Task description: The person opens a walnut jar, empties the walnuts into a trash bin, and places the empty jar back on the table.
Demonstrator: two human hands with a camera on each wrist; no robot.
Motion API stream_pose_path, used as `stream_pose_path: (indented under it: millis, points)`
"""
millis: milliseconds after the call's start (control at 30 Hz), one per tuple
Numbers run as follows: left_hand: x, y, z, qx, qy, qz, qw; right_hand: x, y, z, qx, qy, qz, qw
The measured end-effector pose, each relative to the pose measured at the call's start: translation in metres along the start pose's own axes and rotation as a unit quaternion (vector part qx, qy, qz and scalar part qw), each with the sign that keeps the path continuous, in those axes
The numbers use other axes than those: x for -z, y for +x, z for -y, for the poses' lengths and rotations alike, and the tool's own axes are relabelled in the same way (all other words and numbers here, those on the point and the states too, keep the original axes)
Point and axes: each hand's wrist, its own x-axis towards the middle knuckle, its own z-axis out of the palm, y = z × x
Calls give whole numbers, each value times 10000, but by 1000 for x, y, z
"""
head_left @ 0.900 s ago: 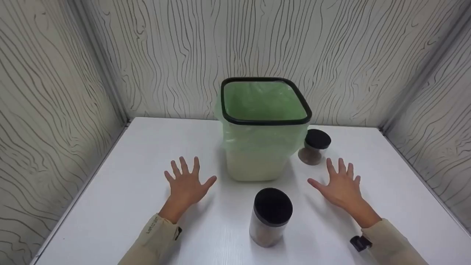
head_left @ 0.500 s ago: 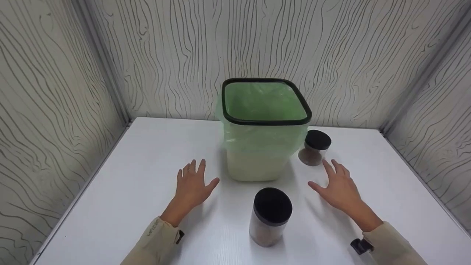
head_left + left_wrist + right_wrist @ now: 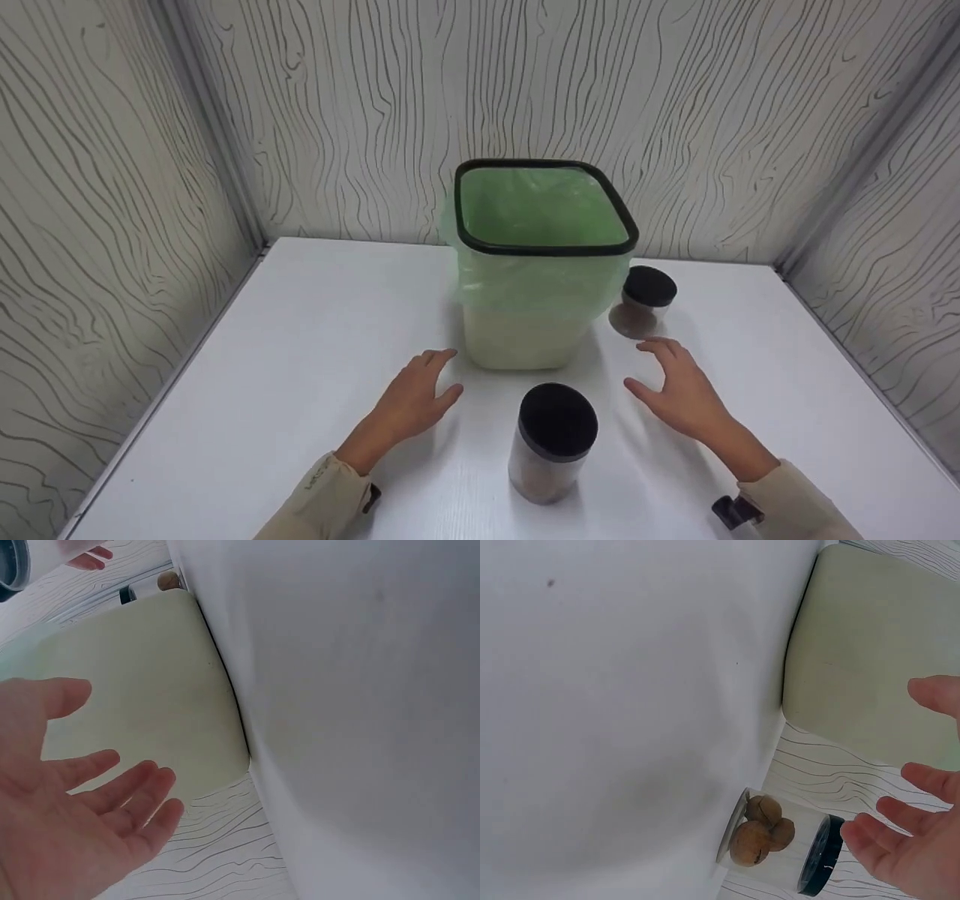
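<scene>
A cream bin with a black rim and green liner stands at the middle back of the white table. My left hand hovers open to the bin's lower left, fingers relaxed toward it, holding nothing; the left wrist view shows the left hand near the bin's wall. My right hand hovers open to the bin's lower right, just short of a small black-lidded jar. In the right wrist view that jar holds brown nuts beside my fingers. A taller black-lidded jar stands between both hands.
Wood-grain panel walls close the table in on the left, back and right. The table's front edge lies near my sleeves. A small dark clip sits at my right cuff.
Both hands lifted off the table and moved inward toward the bin, fingers closing together from a flat spread to a relaxed curve. Jars and bin stayed put.
</scene>
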Motion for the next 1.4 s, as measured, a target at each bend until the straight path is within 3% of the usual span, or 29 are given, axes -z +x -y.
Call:
stream_pose_path:
  millis: [267, 500, 767, 1033, 1200, 1400]
  points:
    - [-5, -2, -11, -377, -398, 551, 9970, -3, -2, 15, 854, 595, -269, 9942]
    - [-10, -2, -18, -527, -1131, 1036, 9868, -4, -4, 30, 1684, 1396, -84, 9757]
    - [-22, -3, -30, -506, -1513, 1575, 9745, 17, -12, 72, 2148, 2139, 400, 9521]
    - [-29, -4, -38, -697, -1515, 1573, 9734, 18, -14, 87, 2940, 2361, 724, 9234]
    - [-34, -4, -41, -685, -1634, 1614, 9708, 16, -16, 90, 2896, 2572, 870, 9178]
    - [-42, -1, -45, -1121, -2123, 1685, 9560, 19, -18, 97, 3030, 2861, 996, 9035]
